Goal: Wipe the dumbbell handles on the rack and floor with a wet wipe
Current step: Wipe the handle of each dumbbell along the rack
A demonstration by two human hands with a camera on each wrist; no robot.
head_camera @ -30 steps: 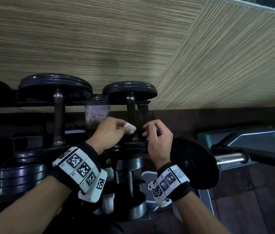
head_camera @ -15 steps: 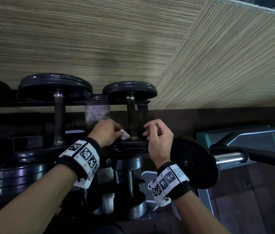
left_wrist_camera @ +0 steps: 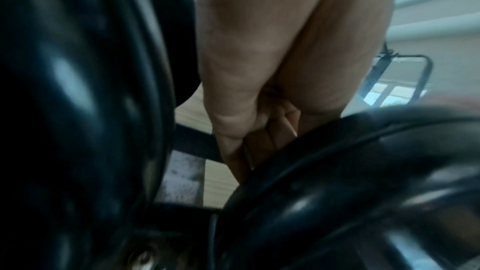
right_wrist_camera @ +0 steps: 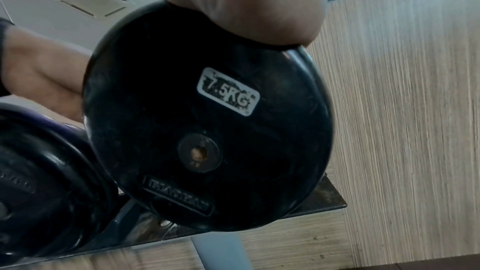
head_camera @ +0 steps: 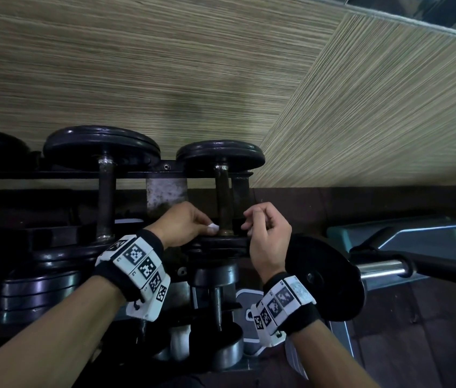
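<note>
I see both my forearms reaching forward, bare, each wrist wrapped in a black band carrying white blocks with square black-and-white codes. My left hand [head_camera: 180,224] is curled, fingertips pinched together and knuckles up. My right hand [head_camera: 270,233] stands beside it, apart from it, fingers curled loosely inward toward the palm, thumb side facing left.

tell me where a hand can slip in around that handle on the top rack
Free gap: between the two brown metal dumbbell handles, around the grey rack plate. Crowded: low on the right-hand handle, between left hand holding white wipe and right hand.
</note>
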